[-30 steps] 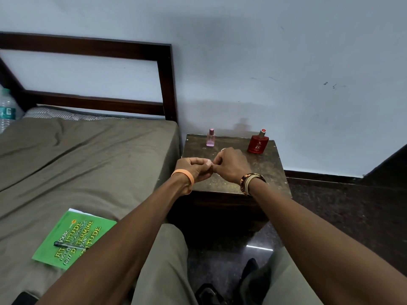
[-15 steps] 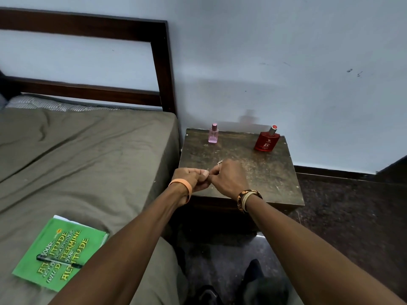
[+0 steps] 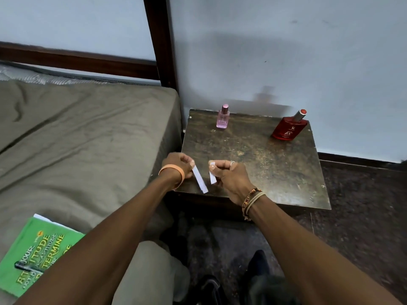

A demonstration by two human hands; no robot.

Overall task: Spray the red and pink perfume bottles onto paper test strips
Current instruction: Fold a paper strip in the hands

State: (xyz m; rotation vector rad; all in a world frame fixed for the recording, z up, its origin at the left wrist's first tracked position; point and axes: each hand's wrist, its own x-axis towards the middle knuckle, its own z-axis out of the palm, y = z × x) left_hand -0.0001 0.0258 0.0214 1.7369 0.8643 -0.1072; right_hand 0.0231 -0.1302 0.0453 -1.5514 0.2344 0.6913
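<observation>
One strip is pinched in left hand, another strip in right hand, frame centre; pink bottle, red bottle stood above on table.

We wear an orange band on one wrist, braided threads on the other, a ring on our right hand, and olive trousers.

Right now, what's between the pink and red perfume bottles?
Nothing: in the head view, only bare, scuffed bedside table top separates the pink perfume bottle and the red perfume bottle.
</observation>
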